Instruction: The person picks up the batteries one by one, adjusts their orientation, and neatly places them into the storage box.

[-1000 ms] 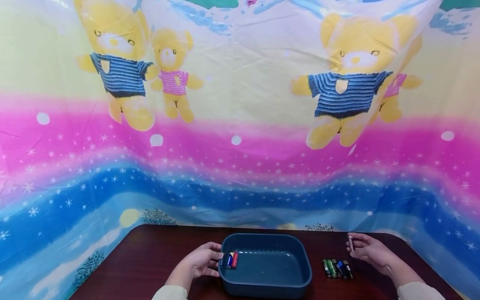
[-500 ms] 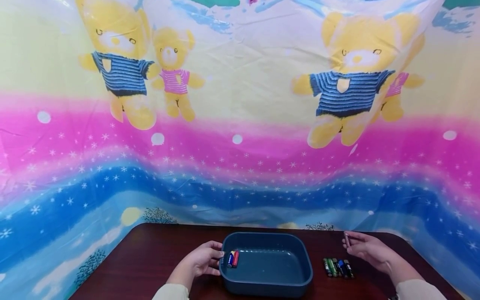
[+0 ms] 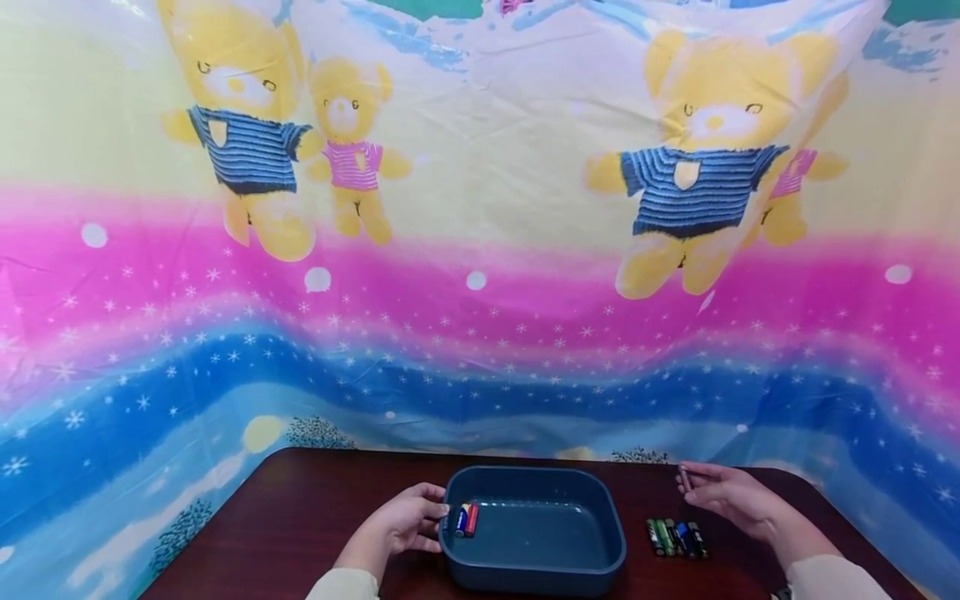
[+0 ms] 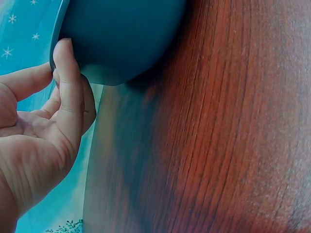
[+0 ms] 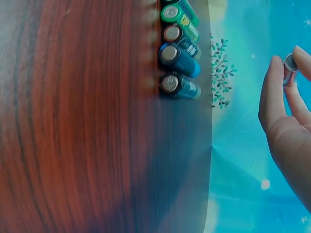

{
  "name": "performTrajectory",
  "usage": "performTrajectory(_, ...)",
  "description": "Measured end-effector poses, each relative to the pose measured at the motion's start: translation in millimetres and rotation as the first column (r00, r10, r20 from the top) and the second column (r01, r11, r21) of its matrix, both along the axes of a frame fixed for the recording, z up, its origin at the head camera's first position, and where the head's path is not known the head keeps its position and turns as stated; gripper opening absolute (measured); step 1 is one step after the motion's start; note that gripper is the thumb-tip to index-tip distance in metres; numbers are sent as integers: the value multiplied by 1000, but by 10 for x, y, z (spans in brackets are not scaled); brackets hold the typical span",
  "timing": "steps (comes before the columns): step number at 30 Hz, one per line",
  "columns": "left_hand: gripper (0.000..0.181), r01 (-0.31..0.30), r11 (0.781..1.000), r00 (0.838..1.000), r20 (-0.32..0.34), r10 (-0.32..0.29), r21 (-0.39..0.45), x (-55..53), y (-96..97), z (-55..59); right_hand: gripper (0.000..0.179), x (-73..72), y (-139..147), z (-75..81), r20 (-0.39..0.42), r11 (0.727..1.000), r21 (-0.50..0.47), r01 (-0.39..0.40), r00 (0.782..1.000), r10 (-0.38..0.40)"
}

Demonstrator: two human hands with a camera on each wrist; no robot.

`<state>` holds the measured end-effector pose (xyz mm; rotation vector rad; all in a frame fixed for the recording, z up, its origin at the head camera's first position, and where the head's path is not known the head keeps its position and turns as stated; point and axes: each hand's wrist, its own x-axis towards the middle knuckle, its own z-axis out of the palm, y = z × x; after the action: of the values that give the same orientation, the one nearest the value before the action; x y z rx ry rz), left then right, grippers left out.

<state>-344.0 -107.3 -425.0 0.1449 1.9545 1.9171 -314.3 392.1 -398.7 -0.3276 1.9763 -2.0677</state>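
Observation:
A dark blue-grey plastic bin (image 3: 540,575) stands on the table, with a blue battery (image 3: 461,521) and a red battery (image 3: 471,518) side by side at its left end. My left hand (image 3: 408,521) pinches the bin's left rim; in the left wrist view its fingertips (image 4: 63,48) are at the edge of the wall. Raised over the right part of the table, my right hand (image 3: 727,496) pinches a single battery (image 3: 684,478) between thumb and fingers. Below it lies a row of several batteries (image 3: 677,538), green, blue and black, packed side by side.
The dark red-brown wooden table (image 3: 300,517) has rounded far corners. Behind it hangs a cloth backdrop (image 3: 480,333) printed with teddy bears and snowflakes. The battery row sits a short way right of the bin.
My right hand has drifted slightly left with the battery, which now tilts more. My left hand and the bin stay where they were.

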Motion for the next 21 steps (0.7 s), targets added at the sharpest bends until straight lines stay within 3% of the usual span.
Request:
performTrajectory(9, 33, 7, 1000, 1000, -7, -7, -4, 10, 2, 1, 70, -19, -150, 87, -19, 998, 63, -22, 1000, 24)
performTrajectory(17, 34, 7, 1000, 1000, -16, -8, -9, 4, 3, 3, 63, -56, -219, 165, -22, 998, 11, -70, 997, 70)
performTrajectory(21, 35, 11, 1000, 1000, -16, -11, -5, 5, 7, -1, 68, -62, -250, 214, 3, 997, 17, -79, 997, 79)
